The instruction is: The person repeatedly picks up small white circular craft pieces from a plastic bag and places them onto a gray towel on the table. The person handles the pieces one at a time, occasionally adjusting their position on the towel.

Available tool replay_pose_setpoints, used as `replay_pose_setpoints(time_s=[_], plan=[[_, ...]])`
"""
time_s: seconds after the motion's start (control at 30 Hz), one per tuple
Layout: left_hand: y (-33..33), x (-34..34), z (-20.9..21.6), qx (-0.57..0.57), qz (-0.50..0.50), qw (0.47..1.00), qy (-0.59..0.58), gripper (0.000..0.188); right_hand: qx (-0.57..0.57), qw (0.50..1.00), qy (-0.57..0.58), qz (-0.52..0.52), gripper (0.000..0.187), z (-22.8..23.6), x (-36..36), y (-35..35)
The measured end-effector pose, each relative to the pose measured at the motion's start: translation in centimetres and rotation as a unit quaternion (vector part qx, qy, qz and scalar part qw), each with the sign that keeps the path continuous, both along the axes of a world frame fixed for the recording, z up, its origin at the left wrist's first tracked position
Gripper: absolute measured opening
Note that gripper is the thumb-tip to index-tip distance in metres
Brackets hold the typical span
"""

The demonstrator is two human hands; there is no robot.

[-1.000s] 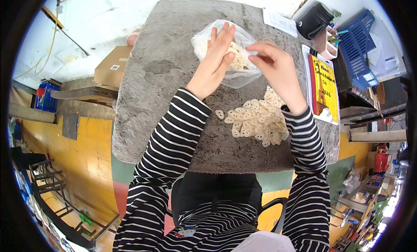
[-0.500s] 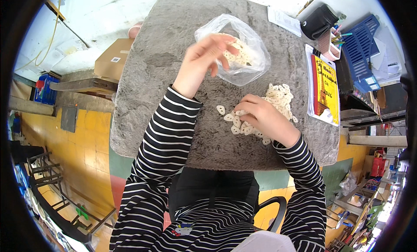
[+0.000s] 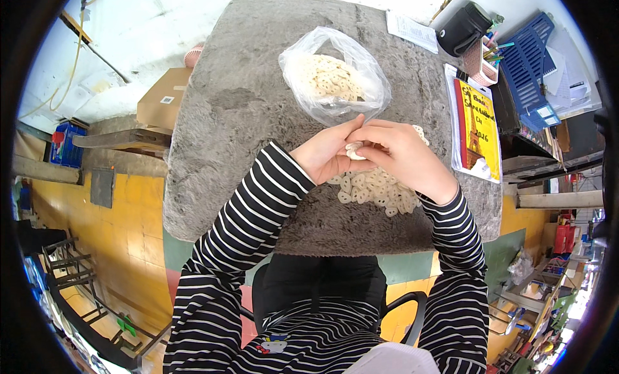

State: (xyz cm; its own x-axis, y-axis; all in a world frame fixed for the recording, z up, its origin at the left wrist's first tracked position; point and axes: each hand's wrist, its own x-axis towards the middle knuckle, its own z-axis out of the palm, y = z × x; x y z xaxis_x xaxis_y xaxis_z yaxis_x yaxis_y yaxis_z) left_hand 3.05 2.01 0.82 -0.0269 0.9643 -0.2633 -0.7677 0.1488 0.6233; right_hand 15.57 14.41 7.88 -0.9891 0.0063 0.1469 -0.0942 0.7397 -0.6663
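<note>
My left hand point(image 3: 322, 152) and my right hand point(image 3: 412, 156) meet over the table's middle, closed around a few small cream-coloured pieces point(image 3: 354, 151). The right thumb and fingers pinch them, while the left fingers support them from the other side. Under and beside my right hand lies a loose pile of flat, rounded cream pieces with small holes point(image 3: 380, 192). Part of that pile is hidden by the hand. Beyond my hands, a clear plastic bag point(image 3: 377, 94) stands with its mouth wide, holding many more such pieces point(image 3: 329, 77).
A grey plush cover point(image 3: 225, 116) spreads over the table. Along the right edge lie a yellow-and-red booklet in a clear sleeve point(image 3: 478, 126), a pink pen basket point(image 3: 480, 65), a black case point(image 3: 463, 29) and a blue plastic rack point(image 3: 525, 68). Papers point(image 3: 412, 31) rest at the back.
My left hand has come away from over the bag and down to my right hand. My right hand has lifted from the pile with pieces, and the two hands now touch.
</note>
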Motion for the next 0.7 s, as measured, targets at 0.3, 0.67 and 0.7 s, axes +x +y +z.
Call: replay_pose_setpoints(time_s=[0.3,0.67,0.7], plan=[[-0.1,-0.6,0.6,0.011,0.006,0.997,-0.081,0.050,-0.133,0.989,-0.036,-0.059,0.022,-0.2,1.0,1.5],[0.2,-0.7,0.0,0.034,0.003,0.983,-0.183,0.068,-0.296,0.948,-0.030,-0.115,0.021,-0.5,0.8,0.7],[0.2,-0.8,-0.3,0.033,0.001,0.982,-0.185,0.069,-0.297,0.948,-0.032,-0.115,0.021,-0.8,0.5,0.6]])
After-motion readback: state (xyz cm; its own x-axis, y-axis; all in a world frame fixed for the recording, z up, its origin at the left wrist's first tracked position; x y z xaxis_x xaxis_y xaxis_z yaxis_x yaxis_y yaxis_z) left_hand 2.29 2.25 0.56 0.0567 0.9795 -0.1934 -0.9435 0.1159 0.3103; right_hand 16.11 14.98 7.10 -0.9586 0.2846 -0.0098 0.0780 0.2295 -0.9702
